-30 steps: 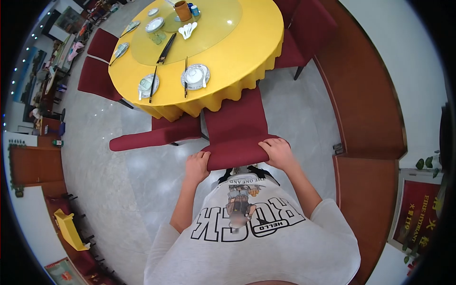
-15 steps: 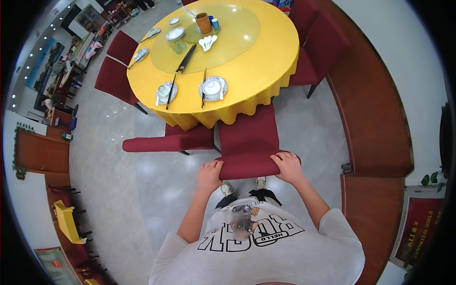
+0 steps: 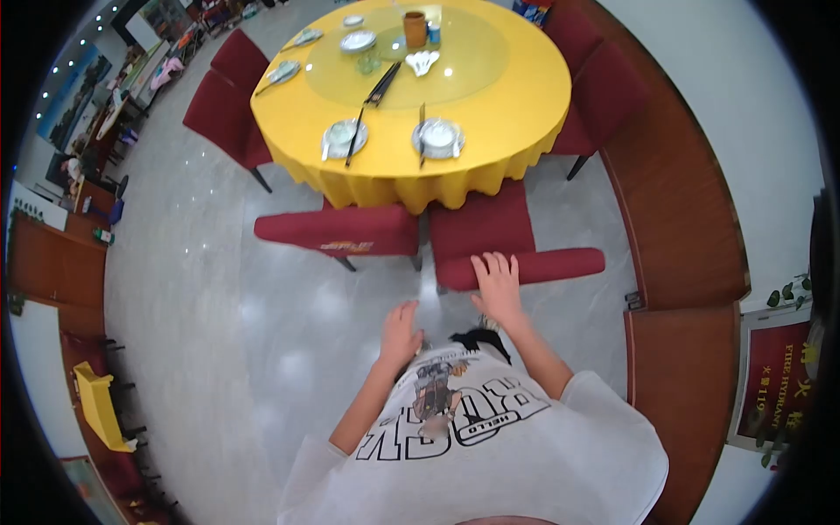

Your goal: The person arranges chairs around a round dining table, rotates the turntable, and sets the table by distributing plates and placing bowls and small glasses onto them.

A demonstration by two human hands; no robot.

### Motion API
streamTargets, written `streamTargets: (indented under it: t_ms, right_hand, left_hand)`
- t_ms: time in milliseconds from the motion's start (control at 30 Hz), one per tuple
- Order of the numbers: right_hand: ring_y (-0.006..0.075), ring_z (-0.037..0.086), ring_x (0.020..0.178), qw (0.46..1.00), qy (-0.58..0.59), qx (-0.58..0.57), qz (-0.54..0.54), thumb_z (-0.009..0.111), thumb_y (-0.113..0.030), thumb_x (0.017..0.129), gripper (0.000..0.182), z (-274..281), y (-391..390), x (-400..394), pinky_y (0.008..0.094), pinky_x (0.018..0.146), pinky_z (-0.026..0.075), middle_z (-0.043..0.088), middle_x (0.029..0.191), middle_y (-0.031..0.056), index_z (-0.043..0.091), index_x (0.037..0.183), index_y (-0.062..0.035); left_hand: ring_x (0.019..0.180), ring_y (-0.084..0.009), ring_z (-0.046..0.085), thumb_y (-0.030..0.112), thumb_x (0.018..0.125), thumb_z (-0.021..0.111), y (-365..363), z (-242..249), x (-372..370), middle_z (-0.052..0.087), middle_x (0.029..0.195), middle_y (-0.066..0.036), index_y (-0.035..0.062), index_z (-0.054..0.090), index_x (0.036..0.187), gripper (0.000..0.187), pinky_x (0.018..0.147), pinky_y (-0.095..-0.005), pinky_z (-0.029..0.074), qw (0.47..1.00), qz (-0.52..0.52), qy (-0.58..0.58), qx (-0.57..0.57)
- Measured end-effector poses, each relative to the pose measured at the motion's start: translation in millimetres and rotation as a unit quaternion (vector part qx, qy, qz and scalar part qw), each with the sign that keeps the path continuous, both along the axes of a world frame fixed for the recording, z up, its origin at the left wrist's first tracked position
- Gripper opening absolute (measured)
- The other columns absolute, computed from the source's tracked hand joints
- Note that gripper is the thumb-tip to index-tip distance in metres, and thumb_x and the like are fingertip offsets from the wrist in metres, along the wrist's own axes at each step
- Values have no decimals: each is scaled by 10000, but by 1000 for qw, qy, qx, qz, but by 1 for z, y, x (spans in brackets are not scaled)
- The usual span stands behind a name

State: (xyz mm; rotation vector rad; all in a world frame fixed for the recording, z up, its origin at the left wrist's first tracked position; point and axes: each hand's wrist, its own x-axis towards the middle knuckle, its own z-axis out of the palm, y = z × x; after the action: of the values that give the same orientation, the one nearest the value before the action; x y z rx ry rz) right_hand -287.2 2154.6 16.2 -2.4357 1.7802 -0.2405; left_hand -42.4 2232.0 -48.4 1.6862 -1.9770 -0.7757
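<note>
Shirt: a white short-sleeved top [image 3: 525,455] with large black lettering filled the nearest part of the view.
Left hand: the hand [image 3: 401,339] was open above the floor [image 3: 289,350], fingers slightly apart, holding nothing.
Right hand: the hand [image 3: 498,290] lay over the backrest near its left end, fingers open and spread across the top, not wrapped tightly around it.
Maroon chair: this chair [image 3: 560,265] stood directly ahead, its back toward the person and the front of its seat at the yellow cloth's hanging edge.
Neighbouring chair: another maroon chair [image 3: 350,232] stood just to the left, a light mark on its back.
Surface: a round table [image 3: 516,127] under a yellow cloth carried a see-through round turntable [image 3: 477,66].
Near settings: two patterned plates, one left [image 3: 345,138] and one right [image 3: 438,138], sat near the edge with white dishware and dark chopsticks.
Turntable: dark chopsticks [image 3: 382,85], white spoons [image 3: 422,63], stacked plates [image 3: 358,41] and a brown container [image 3: 415,30] stood or lay farther in.
Side chairs: more maroon chairs, left [image 3: 223,114] and right [image 3: 604,92], flanked the cloth.
Right wall: brown panels [image 3: 682,210] ran beside a red fire hydrant sign [image 3: 774,381].
</note>
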Motion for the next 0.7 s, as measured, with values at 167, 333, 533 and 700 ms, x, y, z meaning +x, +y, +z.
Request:
streamTargets:
  t_ms: [167,333,533,700]
  right_hand:
    - [314,462,1239,998,10,35,46,815,-266,652,772,-1,-16,44,559,1059,325,518,1280,129,479,1330,-114]
    - [341,475,1213,984,-154,76,57,810,-221,659,777,-5,-43,87,517,1005,388,513,1276,141,465,1345,-101]
    - [366,405,1276,983,-174,-42,50,817,-226,654,831,23,-96,158,494,1039,349,433,1355,167,436,1382,-103]
    - [369,339,1332,988,-120,-16,91,860,-297,598,916,33,-153,205,541,1072,303,386,1391,181,424,1387,-140]
  left_hand:
    - [1172,-384,500,88,745,693,30,-5,77,553,1239,-175,61,500,1286,576,983,-442,422,996,80,26,3]
    - [1121,-384,527,82,747,691,32,-13,112,582,1178,-174,53,526,1244,524,966,-438,425,977,202,73,8]
    - [1109,-377,532,71,734,693,0,-1,147,580,1165,-188,42,520,1243,538,976,-454,410,970,229,24,-79]
    - [1163,-377,500,74,703,720,-64,18,206,556,1217,-171,54,509,1264,600,997,-458,396,959,267,-28,-89]
